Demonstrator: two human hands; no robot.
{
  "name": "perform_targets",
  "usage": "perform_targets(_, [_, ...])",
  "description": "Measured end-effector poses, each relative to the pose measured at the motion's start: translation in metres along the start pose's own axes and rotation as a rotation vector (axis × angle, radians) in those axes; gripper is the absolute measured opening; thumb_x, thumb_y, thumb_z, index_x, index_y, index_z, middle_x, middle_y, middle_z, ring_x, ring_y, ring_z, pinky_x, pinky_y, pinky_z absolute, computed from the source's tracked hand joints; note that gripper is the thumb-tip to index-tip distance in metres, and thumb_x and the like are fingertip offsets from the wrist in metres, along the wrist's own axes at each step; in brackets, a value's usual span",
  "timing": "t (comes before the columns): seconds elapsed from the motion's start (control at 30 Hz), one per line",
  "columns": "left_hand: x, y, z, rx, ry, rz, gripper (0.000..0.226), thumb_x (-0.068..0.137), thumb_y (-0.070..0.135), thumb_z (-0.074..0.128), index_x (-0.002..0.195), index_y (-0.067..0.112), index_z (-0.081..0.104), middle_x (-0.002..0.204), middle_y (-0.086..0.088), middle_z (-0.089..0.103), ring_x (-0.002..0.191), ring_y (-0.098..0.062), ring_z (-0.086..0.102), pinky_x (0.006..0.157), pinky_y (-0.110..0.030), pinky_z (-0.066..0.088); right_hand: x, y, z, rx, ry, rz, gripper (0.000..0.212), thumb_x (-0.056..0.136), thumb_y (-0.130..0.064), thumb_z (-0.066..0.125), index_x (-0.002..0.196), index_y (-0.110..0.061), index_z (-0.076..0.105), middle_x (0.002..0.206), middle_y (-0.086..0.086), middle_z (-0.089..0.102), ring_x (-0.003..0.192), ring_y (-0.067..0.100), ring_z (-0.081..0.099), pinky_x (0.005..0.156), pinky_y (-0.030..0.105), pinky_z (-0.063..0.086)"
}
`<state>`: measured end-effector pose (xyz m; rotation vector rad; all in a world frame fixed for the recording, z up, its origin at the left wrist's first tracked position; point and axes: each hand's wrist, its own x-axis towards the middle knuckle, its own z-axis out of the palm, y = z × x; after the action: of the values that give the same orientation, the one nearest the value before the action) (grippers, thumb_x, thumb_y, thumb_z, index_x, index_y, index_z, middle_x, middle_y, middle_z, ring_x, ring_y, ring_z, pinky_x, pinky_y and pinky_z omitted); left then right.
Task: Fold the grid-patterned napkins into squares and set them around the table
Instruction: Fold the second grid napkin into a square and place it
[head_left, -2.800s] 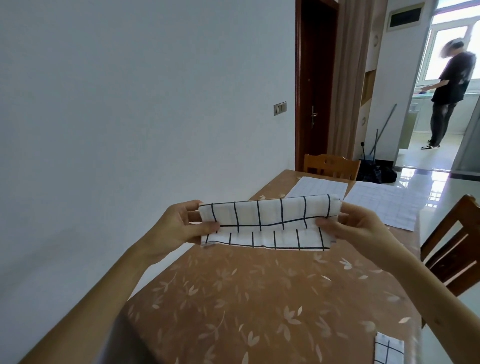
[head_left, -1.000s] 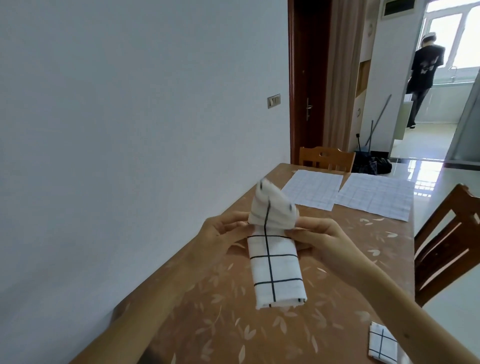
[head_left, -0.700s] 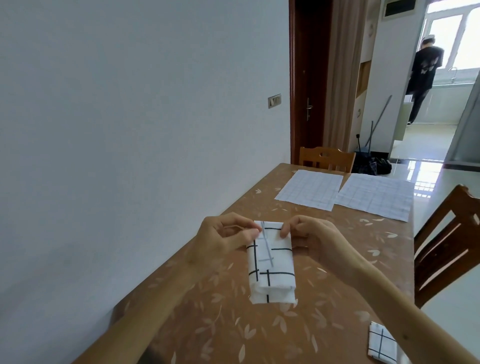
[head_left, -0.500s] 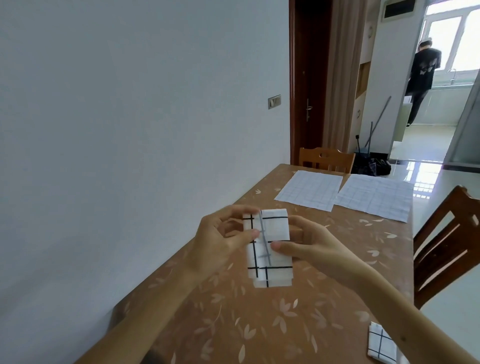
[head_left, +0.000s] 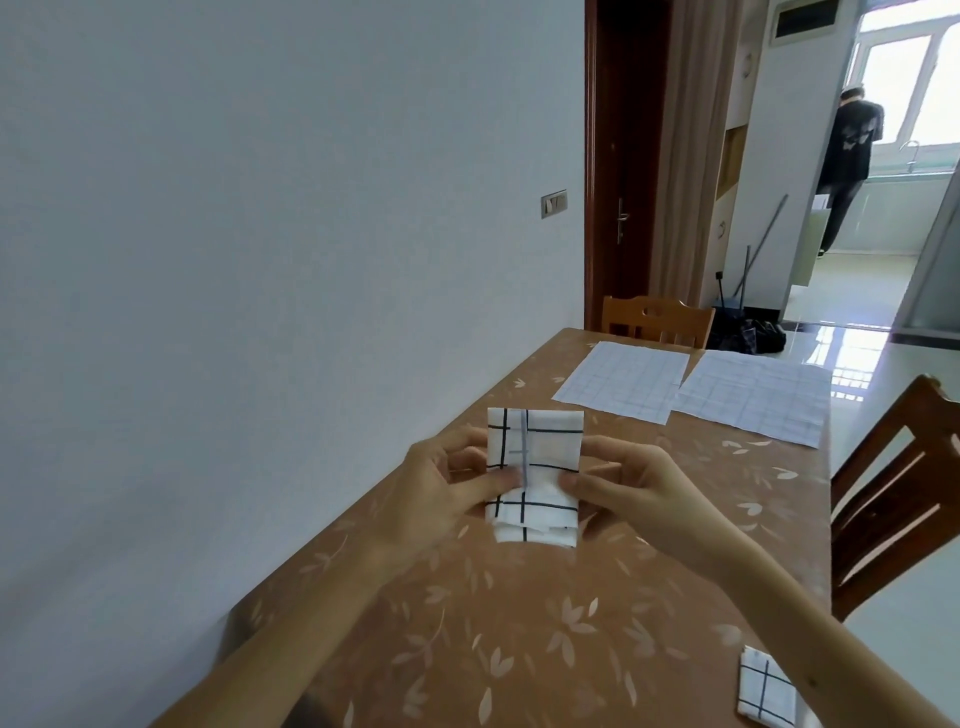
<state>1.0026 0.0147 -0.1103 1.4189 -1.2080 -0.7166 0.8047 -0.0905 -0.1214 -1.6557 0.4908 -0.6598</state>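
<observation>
— Leaf-print table (head_left: 519, 649), entry one?
— Left hand (head_left: 441, 483) and right hand (head_left: 639, 483) pinch the napkin (head_left: 535, 457) by its sides, over the tabletop. A second ago it hung as a strip; now it is doubled, near-square.
— Beyond?
— Second napkin (head_left: 766, 696), folded, at the near right edge. Placing probably next.

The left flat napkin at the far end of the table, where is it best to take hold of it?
Probably pinch its two near corners, coming from the near side. The left flat napkin lies flat on the table, so only edges lift; its right edge lies close beside the other flat napkin.
</observation>
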Motion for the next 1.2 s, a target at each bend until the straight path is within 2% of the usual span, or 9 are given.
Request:
perform_targets(0.23, [0.002, -0.008, -0.006, -0.258, -0.188, -0.06, 0.017, 0.092, 0.013, 0.067, 0.105, 0.011, 0.078, 0.115, -0.012, 0.074, 0.109, -0.034, 0.069, 0.087, -0.04, 0.06, 0.002, 0.007, 0.0, 0.126, 0.016, -0.017, 0.027, 0.097, -0.003, 0.055, 0.104, -0.013, 0.078, 0.098, 0.014, 0.077, 0.084, 0.029, 0.073, 0.069, 0.034, 0.059])
perform_targets(0.37, [0.0, -0.012, -0.011, -0.404, -0.343, -0.184, 0.044, 0.098, 0.034, 0.046, 0.113, 0.004, 0.073, 0.128, -0.015, 0.068, 0.12, -0.036, 0.064, 0.093, -0.047, 0.057, 0.004, 0.013, 0.001, 0.142, 0.108, -0.005, 0.035, 0.095, 0.011, 0.048, 0.087, -0.004, 0.078, 0.084, 0.008, 0.077, 0.07, 0.018, 0.072, 0.06, 0.022, 0.056])
perform_targets(0.5, [-0.003, -0.014, -0.004, -0.112, -0.158, -0.15, 0.019, 0.086, 0.022, 0.073, 0.104, 0.018, 0.079, 0.107, -0.002, 0.077, 0.101, -0.021, 0.074, 0.077, -0.031, 0.061, 0.006, 0.023, 0.009, 0.185, 0.114, 0.03, 0.044, 0.095, 0.013, 0.038, 0.081, -0.003, 0.077, 0.087, 0.008, 0.077, 0.082, 0.022, 0.074, 0.068, 0.028, 0.059])
perform_targets(0.57, [-0.005, -0.021, -0.004, -0.052, -0.106, -0.16, 0.031, 0.082, 0.011, 0.078, 0.112, 0.021, 0.074, 0.106, 0.003, 0.077, 0.098, -0.012, 0.074, 0.073, -0.022, 0.059, 0.008, 0.029, 0.013, 0.247, 0.096, 0.059, 0.043, 0.097, 0.005, 0.038, 0.085, -0.005, 0.078, 0.096, 0.013, 0.077, 0.092, 0.028, 0.073, 0.078, 0.036, 0.059])
perform_targets(0.7, [-0.008, -0.046, -0.004, -0.098, 0.19, -0.259, 0.053, 0.065, 0.023, 0.09, 0.113, 0.02, 0.067, 0.105, -0.001, 0.077, 0.096, -0.013, 0.075, 0.078, -0.035, 0.063, 0.013, 0.041, 0.026, 0.216, 0.059, 0.098, 0.022, 0.098, -0.014, 0.057, 0.115, -0.017, 0.072, 0.107, 0.007, 0.075, 0.098, 0.024, 0.073, 0.086, 0.036, 0.059])
perform_targets(0.8, [-0.012, -0.068, -0.006, -0.046, 0.372, -0.343, 0.037, 0.07, 0.029, 0.089, 0.099, 0.015, 0.071, 0.093, -0.002, 0.078, 0.081, -0.011, 0.076, 0.068, -0.025, 0.061, 0.021, 0.062, 0.042, 0.143, 0.077, 0.1, 0.042, 0.087, -0.008, 0.072, 0.125, -0.024, 0.063, 0.106, 0.006, 0.075, 0.096, 0.023, 0.073, 0.084, 0.036, 0.06])
perform_targets(0.93, [-0.016, -0.095, -0.017, -0.176, 0.314, -0.424, 0.023, 0.083, 0.031, 0.079, 0.097, 0.012, 0.077, 0.092, -0.007, 0.079, 0.087, -0.024, 0.077, 0.072, -0.028, 0.061, 0.037, 0.089, 0.064, 0.148, 0.085, 0.127, 0.043, 0.085, -0.006, 0.074, 0.124, -0.022, 0.063, 0.108, 0.007, 0.074, 0.099, 0.022, 0.072, 0.086, 0.038, 0.059])
perform_targets(1.03, [-0.014, -0.117, -0.032, -0.106, 0.27, -0.403, 0.018, 0.09, 0.033, 0.071, 0.097, 0.019, 0.079, 0.091, -0.001, 0.079, 0.09, -0.02, 0.076, 0.077, -0.029, 0.061, 0.052, 0.106, 0.078, 0.148, 0.049, 0.188, 0.042, 0.086, -0.006, 0.073, 0.124, -0.021, 0.062, 0.109, 0.005, 0.074, 0.099, 0.021, 0.072, 0.083, 0.033, 0.058])
perform_targets(1.2, [-0.002, -0.164, -0.058, 0.039, 0.212, -0.387, 0.018, 0.093, 0.038, 0.068, 0.096, 0.023, 0.076, 0.089, -0.002, 0.078, 0.087, -0.022, 0.075, 0.084, -0.051, 0.06, 0.082, 0.136, 0.098, 0.096, 0.039, 0.291, 0.039, 0.088, -0.012, 0.073, 0.125, -0.018, 0.062, 0.107, 0.004, 0.075, 0.097, 0.021, 0.073, 0.086, 0.036, 0.059])
